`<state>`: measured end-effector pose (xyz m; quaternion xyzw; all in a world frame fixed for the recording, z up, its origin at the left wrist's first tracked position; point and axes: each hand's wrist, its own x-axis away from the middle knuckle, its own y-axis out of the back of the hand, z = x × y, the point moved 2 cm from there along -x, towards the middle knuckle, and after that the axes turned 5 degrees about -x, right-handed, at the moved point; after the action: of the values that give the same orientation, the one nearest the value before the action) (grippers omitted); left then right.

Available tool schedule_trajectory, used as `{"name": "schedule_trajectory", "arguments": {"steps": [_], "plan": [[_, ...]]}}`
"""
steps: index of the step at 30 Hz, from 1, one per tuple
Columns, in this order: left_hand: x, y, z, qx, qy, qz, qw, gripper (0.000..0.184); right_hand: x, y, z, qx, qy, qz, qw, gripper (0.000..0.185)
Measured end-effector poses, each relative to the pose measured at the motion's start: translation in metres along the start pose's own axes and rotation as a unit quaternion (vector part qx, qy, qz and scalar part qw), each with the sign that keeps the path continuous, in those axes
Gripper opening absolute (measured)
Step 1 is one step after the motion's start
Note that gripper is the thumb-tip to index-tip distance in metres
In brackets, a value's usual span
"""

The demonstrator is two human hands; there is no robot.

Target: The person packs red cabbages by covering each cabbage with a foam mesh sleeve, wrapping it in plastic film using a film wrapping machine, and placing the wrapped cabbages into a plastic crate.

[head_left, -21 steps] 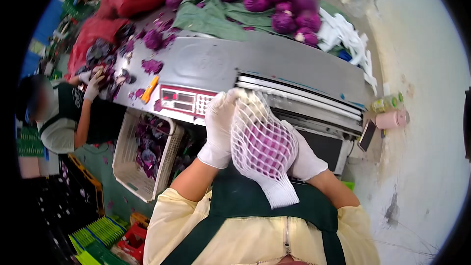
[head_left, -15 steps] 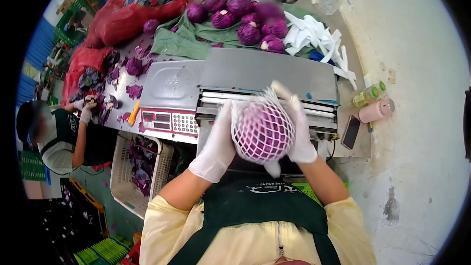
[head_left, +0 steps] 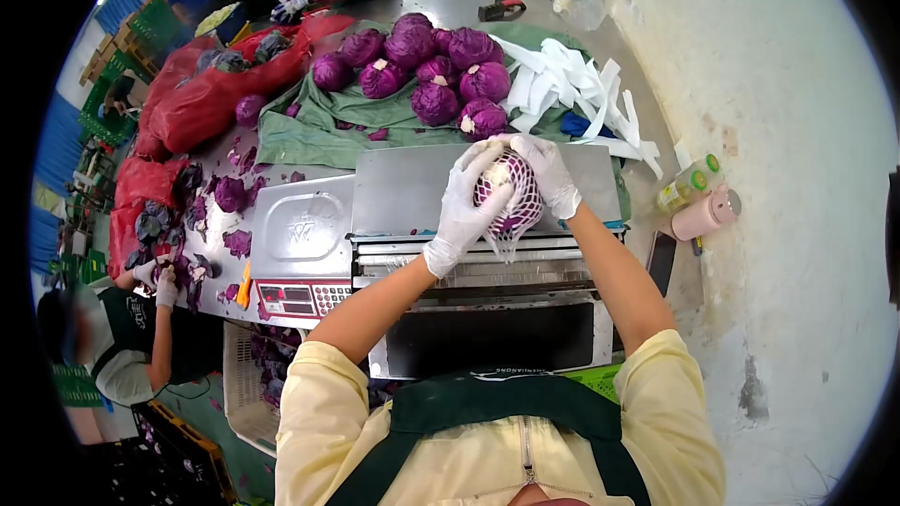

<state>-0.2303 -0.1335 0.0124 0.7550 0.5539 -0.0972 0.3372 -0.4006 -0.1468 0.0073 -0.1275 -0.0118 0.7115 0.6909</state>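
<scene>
As the left hand (head_left: 466, 211) and right hand (head_left: 551, 178) curl fingers (head_left: 527, 146) around one netted cabbage (head_left: 523, 191), one scale (head_left: 314, 230) at left, one phone (head_left: 661, 264), one pink bottle (head_left: 705, 215), two green lids (head_left: 698, 180)

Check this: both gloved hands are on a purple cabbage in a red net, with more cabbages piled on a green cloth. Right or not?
The head view shows the net is white, not red. The gloved left hand and right hand are on the purple cabbage inside it, with more cabbages piled on a green cloth.
</scene>
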Motion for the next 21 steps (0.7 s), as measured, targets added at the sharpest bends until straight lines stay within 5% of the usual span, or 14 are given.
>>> {"name": "schedule_trajectory", "arguments": {"steps": [4,8,14,16,18,21], "plan": [[-0.015,0.016,0.016,0.15,0.098,-0.062,0.982,0.042,0.016,0.009,0.012,0.192,0.046,-0.14,0.97,0.028],[0.003,-0.004,0.033,0.312,0.235,0.023,0.92,0.043,0.052,-0.006,-0.006,-0.07,-0.117,-0.198,0.971,0.038],[-0.006,-0.003,0.026,0.299,0.266,0.043,0.916,0.043,0.05,-0.008,-0.01,-0.103,-0.095,-0.142,0.98,0.04],[-0.001,0.012,0.027,0.196,0.221,0.029,0.955,0.046,0.055,0.006,0.005,0.068,-0.072,-0.145,0.985,0.037],[0.006,0.057,0.019,-0.101,0.048,0.062,0.992,0.052,0.072,0.024,0.047,0.332,0.016,-0.105,0.937,0.036],[0.031,0.13,0.013,-0.375,-0.168,0.206,0.888,0.049,0.114,0.048,0.097,0.576,0.157,0.079,0.798,0.046]]}}
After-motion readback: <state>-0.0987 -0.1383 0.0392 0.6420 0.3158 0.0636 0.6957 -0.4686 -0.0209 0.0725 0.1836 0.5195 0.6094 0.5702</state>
